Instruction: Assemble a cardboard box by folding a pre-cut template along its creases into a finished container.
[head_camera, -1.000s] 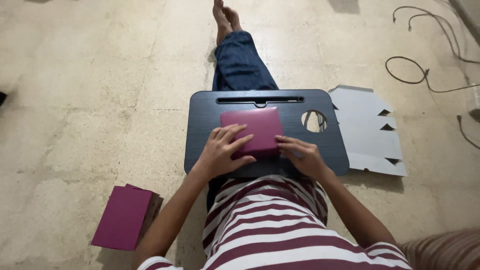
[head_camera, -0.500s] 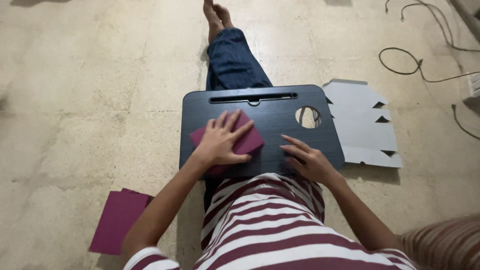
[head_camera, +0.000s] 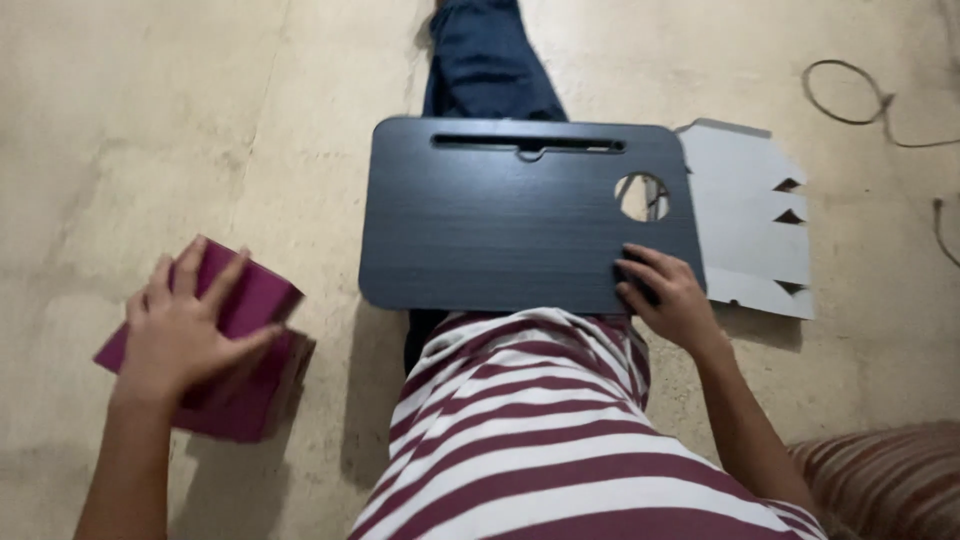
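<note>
Left hand (head_camera: 185, 335) lay spread, fingers wide, palm down on top of a magenta folded box (head_camera: 250, 300), pressing it onto a small stack of the same magenta pieces (head_camera: 240, 405) that sat on the floor (head_camera: 150, 120) to the person's left, well apart from the lap desk. The top piece sat tilted across the ones under it, its corner poking out past the fingertips toward the desk. Whether the fingers actually gripped the piece or only rested on it could not be told.

Right hand (head_camera: 668, 298) rested on the near right corner of the dark lap desk (head_camera: 500, 225), fingers curled loosely over the edge and holding nothing else. The desk's top was bare, with a long slot (head_camera: 528, 145) along its far edge and a round hole (head_camera: 642, 197) near the far right corner, just above that hand.

The desk stood over the person's outstretched leg in blue jeans (head_camera: 485, 60), and a red-and-white striped shirt (head_camera: 540, 430) filled the near side below the desk's near edge. A flat grey cardboard sheet (head_camera: 745, 225) with notched cutouts lay on the floor, touching or tucked under the desk's right edge. A thin cable (head_camera: 850, 95) looped on the floor beyond it, and a striped cushion (head_camera: 885, 480) showed at the lower right.
</note>
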